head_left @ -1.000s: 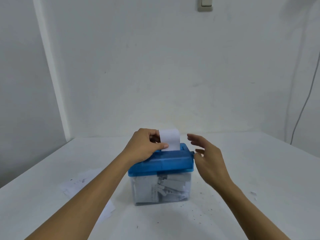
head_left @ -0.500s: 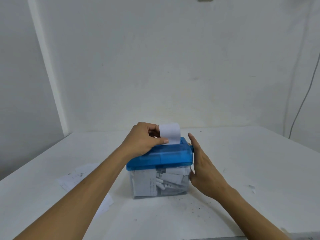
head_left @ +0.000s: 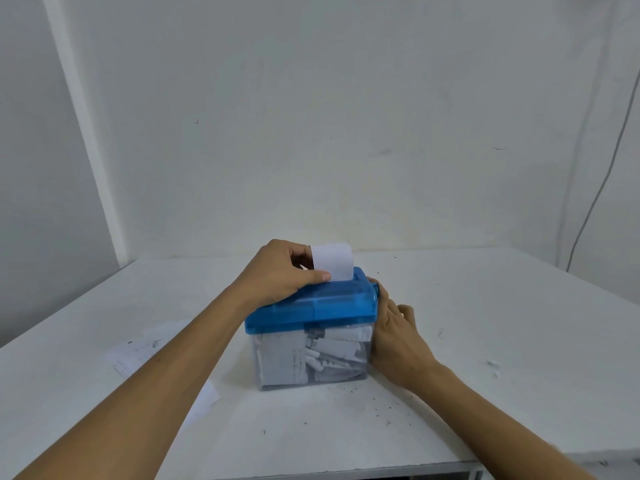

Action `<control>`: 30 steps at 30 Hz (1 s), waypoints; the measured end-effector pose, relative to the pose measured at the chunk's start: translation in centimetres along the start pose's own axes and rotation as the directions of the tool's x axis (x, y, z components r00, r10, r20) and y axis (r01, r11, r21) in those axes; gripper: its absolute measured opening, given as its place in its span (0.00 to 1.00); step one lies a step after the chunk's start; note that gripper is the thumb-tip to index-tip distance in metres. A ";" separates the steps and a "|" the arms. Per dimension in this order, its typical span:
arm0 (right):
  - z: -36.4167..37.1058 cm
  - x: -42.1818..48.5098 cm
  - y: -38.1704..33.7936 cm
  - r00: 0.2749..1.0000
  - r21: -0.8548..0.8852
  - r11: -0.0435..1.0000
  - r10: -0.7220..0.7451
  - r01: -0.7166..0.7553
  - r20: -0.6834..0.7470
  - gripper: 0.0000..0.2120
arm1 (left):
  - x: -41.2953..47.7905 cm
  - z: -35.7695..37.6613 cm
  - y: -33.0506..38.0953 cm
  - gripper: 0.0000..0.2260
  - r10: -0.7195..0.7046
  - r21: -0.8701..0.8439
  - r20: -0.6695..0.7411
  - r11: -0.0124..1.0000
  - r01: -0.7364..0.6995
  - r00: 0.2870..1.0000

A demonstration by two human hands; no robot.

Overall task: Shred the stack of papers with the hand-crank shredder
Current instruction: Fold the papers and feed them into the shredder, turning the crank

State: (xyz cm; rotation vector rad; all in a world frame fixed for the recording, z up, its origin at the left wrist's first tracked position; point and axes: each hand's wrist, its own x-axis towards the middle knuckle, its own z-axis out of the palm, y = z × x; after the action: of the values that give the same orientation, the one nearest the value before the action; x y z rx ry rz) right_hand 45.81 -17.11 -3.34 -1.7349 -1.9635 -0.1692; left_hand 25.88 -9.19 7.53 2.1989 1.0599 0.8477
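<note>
On the left of the table (head_left: 502, 334) the remaining papers (head_left: 138, 353) lie loosely fanned, partly under the left forearm, and a careless sweep of that arm could probably push them off the near edge. The left hand (head_left: 277, 280) rests on the far left of the shredder's blue lid (head_left: 322, 306), and its thumb and fingers pinch a white sheet (head_left: 333, 262) that stands upright in the feed slot. That pinch sits low, just beside the slot, so if the cutters start to pull while the grip is tight the sheet may tear or crumple, and the fingertips are close to the opening. A sheet held at a slant would likely feed crooked and jam. Below the lid the clear bin (head_left: 311, 362) already looks well filled with strips and larger pieces. My guess is that packed shreds could back up under the cutters and stall the crank. The right hand (head_left: 398, 337) is pressed against the right wall of the shredder with its fingers curled. The blue crank hub (head_left: 379, 291) shows just above it, but the handle is hidden, so I cannot tell whether the hand actually grips it. Hard turning from that side could tip or slide the light box across the table if the left hand does not bear down enough. Dark specks (head_left: 377, 400) dot the table near the shredder.
</note>
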 end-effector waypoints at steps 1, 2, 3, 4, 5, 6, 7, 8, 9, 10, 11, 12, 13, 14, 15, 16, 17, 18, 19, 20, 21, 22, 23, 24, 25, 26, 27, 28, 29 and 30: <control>-0.2 0.0 -0.2 1.000 -0.004 1.000 0.013 -0.013 0.020 0.35 | 0.0 -0.1 0.0 0.07 0.001 0.017 0.009 1.000 -0.001 1.000; -0.5 0.1 -0.4 0.999 -0.029 0.999 0.028 -0.027 0.040 0.33 | 0.1 -0.2 0.1 0.09 -0.002 0.042 0.023 0.999 0.001 1.000; -0.7 0.0 -0.5 0.997 -0.062 0.997 0.045 -0.042 0.059 0.31 | 0.1 -0.3 0.1 0.12 -0.009 0.079 0.043 0.997 0.005 0.999; -0.8 -0.1 -0.6 0.995 -0.087 0.994 0.065 -0.059 0.072 0.30 | 0.2 -0.3 0.1 0.17 -0.013 0.131 0.066 0.991 0.004 0.998; -0.9 -0.3 -0.8 0.992 -0.112 0.990 0.090 -0.080 0.089 0.31 | 0.2 -0.2 0.1 0.23 -0.017 0.190 0.090 0.982 0.000 0.996; -1.1 -0.4 -0.9 0.987 -0.138 0.985 0.118 -0.102 0.108 0.31 | 0.2 -0.1 0.1 0.28 -0.022 0.239 0.108 0.971 -0.004 0.994; -1.2 -0.5 -0.9 0.980 -0.160 0.979 0.150 -0.128 0.131 0.32 | 0.1 0.1 0.1 0.34 -0.034 0.275 0.122 0.961 -0.001 0.992; -1.5 -0.5 -1.1 0.974 -0.174 0.974 0.171 -0.145 0.145 0.34 | 0.0 0.3 0.1 0.37 -0.051 0.309 0.130 0.951 0.008 0.990; -1.7 -0.5 -1.2 0.968 -0.174 0.971 0.192 -0.164 0.160 0.34 | -0.1 0.3 0.2 0.39 -0.069 0.352 0.139 0.936 0.016 0.988; -2.1 -0.6 -1.5 0.961 -0.164 0.970 0.210 -0.181 0.178 0.35 | -0.1 0.3 0.3 0.39 -0.088 0.395 0.148 0.918 0.022 0.985; -2.6 -0.7 -1.7 0.953 -0.151 0.969 0.226 -0.198 0.200 0.35 | -0.2 0.3 0.4 0.37 -0.105 0.429 0.152 0.903 0.030 0.983; -3.2 -0.8 -2.0 0.945 -0.143 0.967 0.237 -0.209 0.225 0.34 | -0.2 0.3 0.4 0.36 -0.111 0.447 0.150 0.894 0.033 0.982; -3.9 -0.8 -2.3 0.936 -0.147 0.965 0.247 -0.215 0.250 0.33 | -0.3 0.2 0.4 0.36 -0.111 0.453 0.147 0.891 0.032 0.983; -4.7 -0.9 -2.7 0.923 -0.166 0.961 0.262 -0.222 0.283 0.31 | -0.3 0.2 0.4 0.36 -0.106 0.451 0.147 0.892 0.029 0.983; -5.6 -1.0 -3.1 0.908 -0.194 0.955 0.277 -0.224 0.315 0.29 | -0.3 0.2 0.3 0.36 -0.104 0.438 0.148 0.898 0.029 0.983; -6.5 -0.9 -3.6 0.893 -0.231 0.948 0.291 -0.220 0.342 0.24 | -0.3 0.3 0.3 0.36 -0.101 0.425 0.153 0.905 0.027 0.983; -7.4 -0.6 -4.0 0.875 -0.275 0.938 0.307 -0.211 0.375 0.19 | -0.4 0.3 0.3 0.37 -0.098 0.414 0.156 0.910 0.025 0.983; -8.4 0.0 -4.4 0.847 -0.316 0.928 0.321 -0.194 0.423 0.14 | -0.4 0.3 0.4 0.38 -0.095 0.405 0.159 0.914 0.023 0.983; -9.4 1.0 -4.6 0.807 -0.354 0.920 0.336 -0.170 0.485 0.09 | -0.4 0.2 0.4 0.38 -0.096 0.398 0.162 0.917 0.024 0.982; -10.4 2.0 -4.7 0.750 -0.370 0.916 0.352 -0.154 0.560 0.04 | -0.4 0.2 0.5 0.37 -0.099 0.387 0.164 0.922 0.028 0.981; -11.4 3.3 -4.6 0.672 -0.359 0.919 0.369 -0.161 0.642 0.05 | -0.4 0.2 0.4 0.36 -0.097 0.378 0.164 0.925 0.028 0.982; -12.4 4.7 -4.4 0.578 -0.336 0.924 0.378 -0.184 0.723 0.10 | -0.5 0.2 0.4 0.36 -0.092 0.367 0.164 0.930 0.026 0.982; -13.4 6.0 -4.1 0.483 -0.315 0.926 0.377 -0.208 0.791 0.13 | -0.5 0.3 0.4 0.35 -0.094 0.354 0.164 0.935 0.030 0.982; -14.3 7.1 -3.9 0.408 -0.293 0.929 0.364 -0.228 0.838 0.14 | -0.6 0.3 0.4 0.33 -0.099 0.342 0.168 0.939 0.036 0.981; -15.1 8.1 -3.8 0.348 -0.273 0.932 0.344 -0.238 0.872 0.13 | -0.6 0.3 0.4 0.33 -0.103 0.333 0.173 0.942 0.040 0.980; -15.8 8.8 -3.7 0.301 -0.258 0.936 0.324 -0.237 0.897 0.11 | -0.6 0.4 0.4 0.33 -0.104 0.325 0.173 0.945 0.043 0.979; -16.1 9.4 -3.5 0.268 -0.247 0.940 0.307 -0.236 0.913 0.09 | -0.6 0.4 0.4 0.33 -0.101 0.324 0.170 0.945 0.041 0.980; -16.3 9.7 -3.2 0.257 -0.231 0.944 0.290 -0.237 0.922 0.08 | -0.5 0.5 0.5 0.34 -0.097 0.327 0.167 0.944 0.038 0.981; -16.2 10.0 -2.9 0.266 -0.210 0.947 0.273 -0.243 0.924 0.11 | -0.4 0.5 0.5 0.35 -0.096 0.332 0.163 0.943 0.037 0.982; -16.0 10.1 -2.4 0.283 -0.182 0.947 0.256 -0.264 0.924 0.14 | -0.3 0.5 0.4 0.36 -0.097 0.337 0.164 0.941 0.036 0.982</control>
State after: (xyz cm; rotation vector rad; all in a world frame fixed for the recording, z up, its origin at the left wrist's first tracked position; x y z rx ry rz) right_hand 47.61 -15.18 15.55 -2.4032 -2.2527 1.3097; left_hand 26.32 -9.75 7.39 2.4437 1.2538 0.4540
